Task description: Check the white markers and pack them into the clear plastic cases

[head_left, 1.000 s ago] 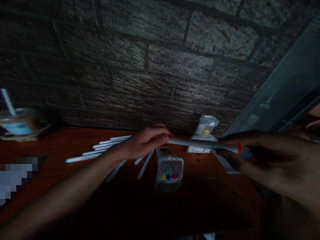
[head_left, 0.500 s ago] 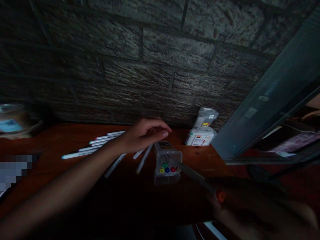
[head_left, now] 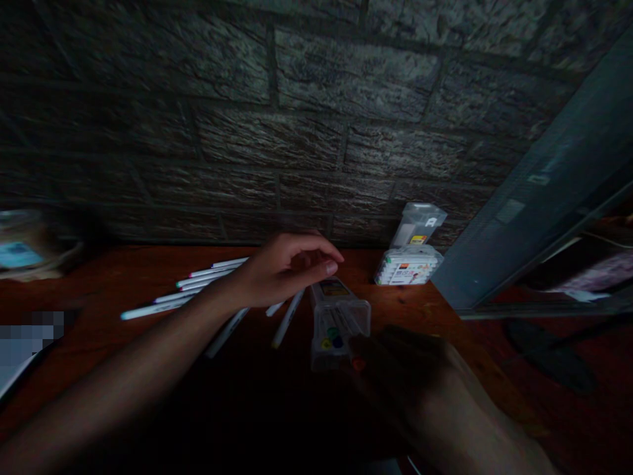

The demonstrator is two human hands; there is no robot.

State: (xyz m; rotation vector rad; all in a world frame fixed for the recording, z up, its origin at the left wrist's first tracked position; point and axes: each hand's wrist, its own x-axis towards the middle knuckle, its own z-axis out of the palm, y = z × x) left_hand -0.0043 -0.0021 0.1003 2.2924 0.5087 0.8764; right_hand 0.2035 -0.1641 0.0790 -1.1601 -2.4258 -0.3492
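An orange-ended marker [head_left: 358, 363] is gripped by the fingers of the right hand [head_left: 403, 366] at the mouth of a clear plastic case [head_left: 352, 303] on a dimly lit wooden worktop [head_left: 346, 264]; much of the grip is lost in shadow. Yellow, green and blue marker ends [head_left: 332, 338] are seen inside the case, which is laid on its side with its open end turned toward the wearer. The left hand [head_left: 291, 267] is held near the case's far end, its fingers loosely curved and parted from the thumb, with nothing seen between them. Loose white markers [head_left: 158, 309] are spread to the left, partly hidden by the left forearm. A printed white box [head_left: 409, 267] is set farther back on the right, with a second clear case [head_left: 420, 224] seen behind it. A labeled cup [head_left: 20, 244] is cut off by the left edge, and the worktop is backed by a rough brick wall [head_left: 306, 138].
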